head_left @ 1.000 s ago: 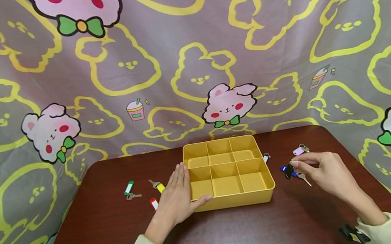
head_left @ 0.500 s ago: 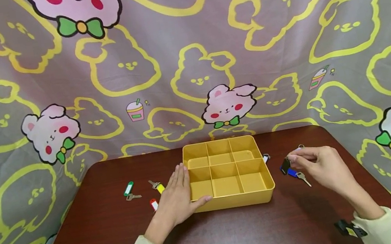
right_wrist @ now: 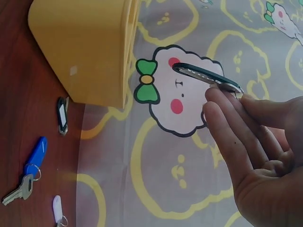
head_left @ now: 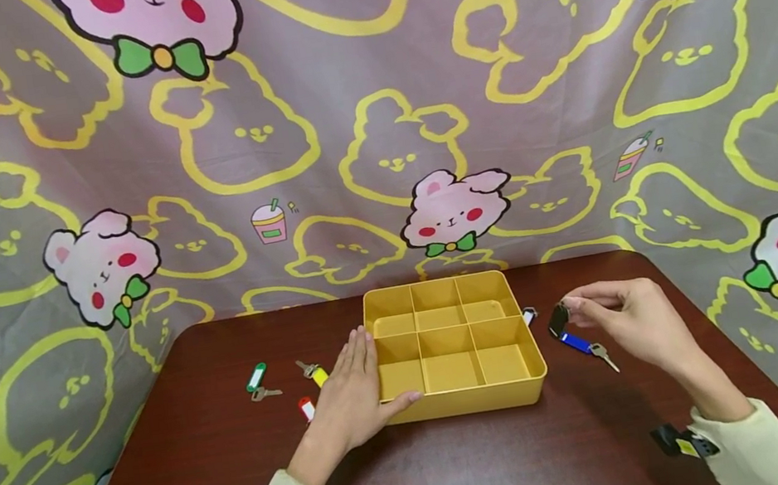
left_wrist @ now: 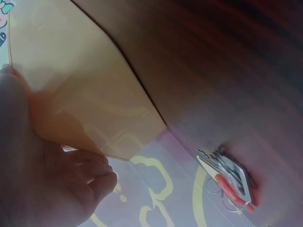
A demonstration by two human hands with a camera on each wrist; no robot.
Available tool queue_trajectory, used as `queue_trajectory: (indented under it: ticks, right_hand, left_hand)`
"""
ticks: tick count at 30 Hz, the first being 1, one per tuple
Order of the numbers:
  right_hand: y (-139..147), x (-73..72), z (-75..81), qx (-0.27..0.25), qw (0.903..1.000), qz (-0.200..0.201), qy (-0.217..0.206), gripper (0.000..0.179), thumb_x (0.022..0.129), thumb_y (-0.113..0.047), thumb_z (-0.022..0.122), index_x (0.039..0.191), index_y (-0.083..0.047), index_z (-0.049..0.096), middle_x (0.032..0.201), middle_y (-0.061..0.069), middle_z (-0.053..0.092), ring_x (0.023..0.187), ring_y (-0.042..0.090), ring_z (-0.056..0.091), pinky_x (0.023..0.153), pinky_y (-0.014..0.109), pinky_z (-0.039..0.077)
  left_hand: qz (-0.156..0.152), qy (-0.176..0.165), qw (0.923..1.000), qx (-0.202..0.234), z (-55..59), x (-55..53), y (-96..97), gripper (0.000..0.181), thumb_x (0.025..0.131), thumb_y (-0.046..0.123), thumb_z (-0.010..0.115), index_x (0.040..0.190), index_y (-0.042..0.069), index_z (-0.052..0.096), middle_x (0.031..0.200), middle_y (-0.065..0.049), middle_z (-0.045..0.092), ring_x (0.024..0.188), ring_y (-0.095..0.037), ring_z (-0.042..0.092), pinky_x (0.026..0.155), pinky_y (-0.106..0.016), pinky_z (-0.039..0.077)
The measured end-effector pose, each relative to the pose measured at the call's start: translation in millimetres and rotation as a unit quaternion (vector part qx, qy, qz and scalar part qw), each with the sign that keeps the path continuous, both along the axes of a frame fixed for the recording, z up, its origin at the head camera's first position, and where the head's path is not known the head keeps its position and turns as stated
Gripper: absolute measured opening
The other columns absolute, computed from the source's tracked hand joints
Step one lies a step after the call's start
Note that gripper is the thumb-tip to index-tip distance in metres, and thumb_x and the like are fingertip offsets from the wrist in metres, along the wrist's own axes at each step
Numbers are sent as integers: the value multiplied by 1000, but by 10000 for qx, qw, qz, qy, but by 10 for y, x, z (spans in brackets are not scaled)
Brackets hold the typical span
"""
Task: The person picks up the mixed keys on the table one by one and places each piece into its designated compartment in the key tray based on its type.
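Observation:
A yellow divided box point(head_left: 461, 401) stands on the table, its several compartments bare inside. My left hand point(head_left: 353, 382) lies with straight fingers along the box's left side, thumb at the front rim. To the right of the box, my right hand point(head_left: 631, 324) pinches a black key tag point(head_left: 559, 319) by its ring end between thumb and fingertips. In the right wrist view a key lies along this dark tag point(right_wrist: 203, 74), held up above the table. Below it, a blue key tag point(head_left: 575, 344) with a key rests on the table.
Left of the box lie green point(head_left: 256, 377), yellow point(head_left: 320, 376) and red point(head_left: 306, 408) key tags. A black-edged white tag point(right_wrist: 62, 115) lies near the box's right side, a pale purple tag point(right_wrist: 57, 208) farther right. Patterned cloth point(head_left: 388, 134) hangs behind the table.
My right hand has moved left and slightly up, carrying the black key tag from over the blue one toward the box. The purple tag is now hidden in the head view. The left hand stays put.

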State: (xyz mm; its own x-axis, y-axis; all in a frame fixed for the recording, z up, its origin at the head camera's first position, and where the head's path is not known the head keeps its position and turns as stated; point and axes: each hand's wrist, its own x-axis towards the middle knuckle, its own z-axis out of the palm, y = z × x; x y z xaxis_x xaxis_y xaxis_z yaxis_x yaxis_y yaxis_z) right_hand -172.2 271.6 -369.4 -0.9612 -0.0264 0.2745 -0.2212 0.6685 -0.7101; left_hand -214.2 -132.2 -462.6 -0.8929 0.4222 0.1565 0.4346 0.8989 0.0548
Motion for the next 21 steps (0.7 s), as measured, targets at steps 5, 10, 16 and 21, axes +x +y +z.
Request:
queue_trajectory:
  ticks: [5, 10, 16, 21]
  right_hand:
    - [-10, -30, 38, -80, 9999, -13, -119, 30, 101, -30, 72, 114, -5, 80, 93, 12, 83, 77, -2, 77, 74, 6, 54]
    - [-31, -69, 78, -146, 9997, 3, -219, 33, 102, -33, 71, 115, -5, 79, 94, 13, 83, 78, 1, 78, 75, 6, 55]
    - [-51, -107, 107, -239, 9991, -18, -342, 36, 102, -35, 70, 116, -4, 79, 96, 12, 83, 80, 4, 79, 76, 7, 56]
    - [-56, -130, 109, -318, 9987, -27, -404, 38, 103, -37, 69, 118, -3, 78, 97, 13, 83, 81, 5, 80, 77, 8, 57]
  left_hand:
    - [-2, -28, 10000, 82, 2, 2, -2, 118, 92, 86, 44, 162, -8, 27, 173, -26, 22, 163, -38, 23, 132, -46, 28]
    - [3, -87, 9999, 111, 9, 14, -3, 118, 92, 86, 45, 162, -8, 25, 173, -25, 19, 164, -38, 21, 132, -47, 27]
    - [-8, -51, 10000, 56, 17, 14, -6, 120, 92, 88, 40, 162, -8, 26, 173, -25, 20, 163, -38, 22, 132, -47, 28]
    - [-2, -53, 10000, 22, 25, 15, -4, 120, 92, 89, 37, 162, -7, 27, 173, -25, 20, 163, -38, 23, 132, -47, 29]
